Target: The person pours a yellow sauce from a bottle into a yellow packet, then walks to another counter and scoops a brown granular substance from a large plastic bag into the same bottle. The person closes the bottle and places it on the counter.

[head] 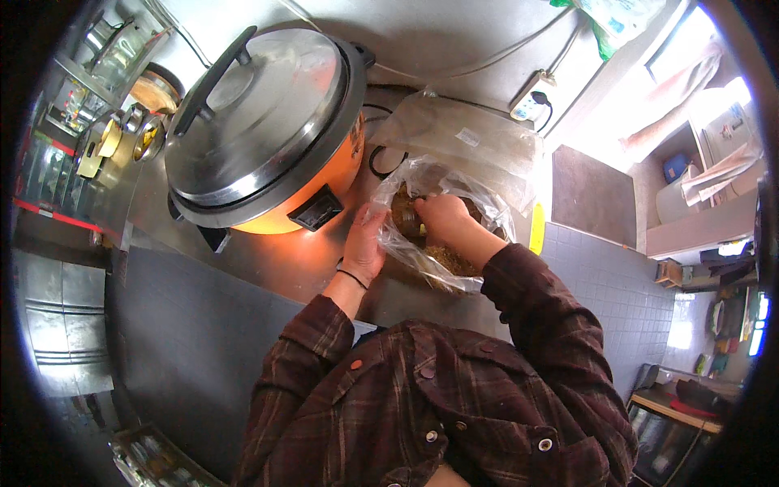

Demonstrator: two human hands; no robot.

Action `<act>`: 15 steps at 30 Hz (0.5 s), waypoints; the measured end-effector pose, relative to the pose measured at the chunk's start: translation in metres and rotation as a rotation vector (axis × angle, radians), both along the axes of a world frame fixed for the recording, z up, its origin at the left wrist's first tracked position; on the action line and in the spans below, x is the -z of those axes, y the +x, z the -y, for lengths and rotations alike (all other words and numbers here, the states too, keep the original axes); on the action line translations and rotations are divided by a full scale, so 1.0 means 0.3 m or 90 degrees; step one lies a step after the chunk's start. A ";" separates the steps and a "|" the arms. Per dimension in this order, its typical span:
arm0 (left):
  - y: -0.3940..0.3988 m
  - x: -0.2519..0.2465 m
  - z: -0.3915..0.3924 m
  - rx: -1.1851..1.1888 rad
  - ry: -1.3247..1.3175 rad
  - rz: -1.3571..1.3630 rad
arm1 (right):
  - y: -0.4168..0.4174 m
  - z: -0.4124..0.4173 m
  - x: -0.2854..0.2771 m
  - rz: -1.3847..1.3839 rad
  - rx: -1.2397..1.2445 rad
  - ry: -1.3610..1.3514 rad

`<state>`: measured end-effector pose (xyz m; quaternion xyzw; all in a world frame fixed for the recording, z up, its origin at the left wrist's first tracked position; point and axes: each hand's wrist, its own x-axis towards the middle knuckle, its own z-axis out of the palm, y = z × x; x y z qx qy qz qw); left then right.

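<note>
A clear plastic bag (420, 259) stands opened out on the metal counter (286, 268), with a brown, crumbly or shredded food (447, 259) inside. My left hand (365, 240) holds the bag's left side, thumb and fingers against the plastic. Down in the bag's mouth is my right hand (447, 216), its fingers curled over the brown food. Something shiny shows beside those fingers, but what they grip is hidden. Left of the bag sits a large orange electric rice cooker (322, 189) with its steel lid (268, 109) on.
Behind the bag lies a flat, empty clear plastic bag (481, 137) with a small label. A power strip (532, 97) with a black plug hangs on the wall. A yellow object (537, 228) lies at the bag's right. Metal bowls (149, 140) stand at the far left.
</note>
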<state>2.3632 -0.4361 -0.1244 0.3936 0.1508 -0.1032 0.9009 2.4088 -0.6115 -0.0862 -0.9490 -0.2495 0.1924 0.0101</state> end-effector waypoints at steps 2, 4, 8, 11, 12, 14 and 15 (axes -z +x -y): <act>-0.009 -0.019 0.007 -0.003 -0.016 0.004 | -0.015 0.015 -0.034 -0.012 0.004 0.029; -0.010 -0.028 0.006 0.004 -0.042 0.014 | -0.027 0.053 -0.040 -0.014 0.019 0.089; -0.002 -0.041 0.014 -0.005 -0.065 0.020 | -0.043 0.131 -0.032 -0.022 0.072 0.195; -0.009 -0.064 0.020 -0.006 -0.078 0.014 | -0.071 0.173 -0.031 -0.014 0.108 0.287; -0.006 -0.051 0.009 -0.003 -0.074 0.014 | -0.077 0.184 -0.028 -0.014 0.113 0.315; -0.003 -0.031 -0.001 -0.001 -0.064 0.016 | -0.088 0.191 -0.030 -0.013 0.126 0.360; -0.004 -0.034 -0.004 -0.003 -0.056 0.017 | -0.096 0.189 -0.030 -0.013 0.134 0.381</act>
